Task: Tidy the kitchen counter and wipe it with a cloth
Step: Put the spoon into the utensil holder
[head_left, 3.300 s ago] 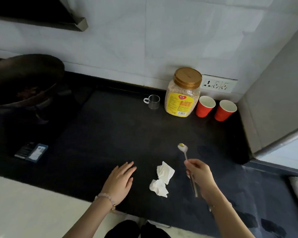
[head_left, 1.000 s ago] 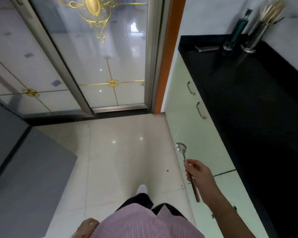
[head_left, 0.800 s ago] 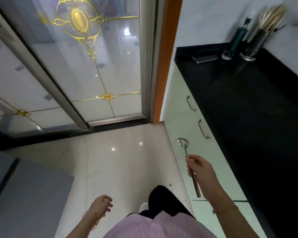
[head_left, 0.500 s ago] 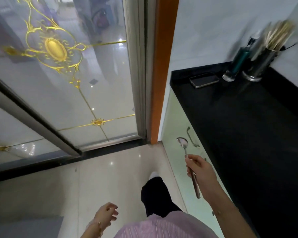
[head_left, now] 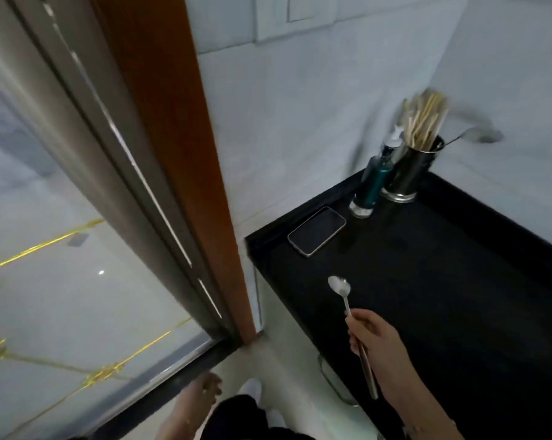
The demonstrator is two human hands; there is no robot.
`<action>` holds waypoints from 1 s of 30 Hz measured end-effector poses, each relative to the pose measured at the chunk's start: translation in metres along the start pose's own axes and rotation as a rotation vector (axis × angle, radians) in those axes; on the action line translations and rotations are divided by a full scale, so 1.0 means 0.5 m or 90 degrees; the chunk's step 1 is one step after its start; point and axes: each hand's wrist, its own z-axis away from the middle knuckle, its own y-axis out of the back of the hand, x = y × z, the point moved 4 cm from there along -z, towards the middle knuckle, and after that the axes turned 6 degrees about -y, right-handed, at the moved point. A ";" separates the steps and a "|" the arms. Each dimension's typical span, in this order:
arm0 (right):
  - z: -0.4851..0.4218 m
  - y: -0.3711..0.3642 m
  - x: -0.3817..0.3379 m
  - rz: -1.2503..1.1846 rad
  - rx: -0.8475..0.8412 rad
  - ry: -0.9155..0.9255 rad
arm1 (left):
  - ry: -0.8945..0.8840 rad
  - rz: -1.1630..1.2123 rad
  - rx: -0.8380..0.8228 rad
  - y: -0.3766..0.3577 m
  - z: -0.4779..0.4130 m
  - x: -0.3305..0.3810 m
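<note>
Right hand had a closed grip on the spoon handle, bowl sticking up past fingers, over the black desk edge. Left hand hung blurry, grip unclear. Vs half a sec ago, spoon was over the desk, not the cabinets, phone closer.

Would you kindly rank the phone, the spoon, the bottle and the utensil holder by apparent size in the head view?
1. Spoon, nearest the camera, so inflated.
2. Phone.
3. Utensil holder and bottle look alike; unranked.

A steel spoon, bowl up and tilted far-left, is held above the near-left edge of the bare black counter.
</note>
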 end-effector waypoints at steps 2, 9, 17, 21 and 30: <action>-0.021 0.011 -0.027 -0.019 0.041 0.000 | -0.129 -0.032 -0.050 0.015 -0.059 0.172; -0.056 0.049 -0.087 -0.129 0.186 0.004 | -0.634 -0.306 -0.175 -0.080 -0.149 0.568; -0.082 0.100 -0.115 -0.239 0.308 -0.011 | -0.794 -0.599 -0.222 -0.222 -0.231 0.555; -0.121 0.140 -0.145 -0.402 0.298 -0.020 | -0.842 -0.564 -0.212 -0.223 -0.239 0.540; -0.272 0.255 -0.402 -0.529 0.269 0.141 | -0.822 -0.580 -0.220 -0.228 -0.254 0.588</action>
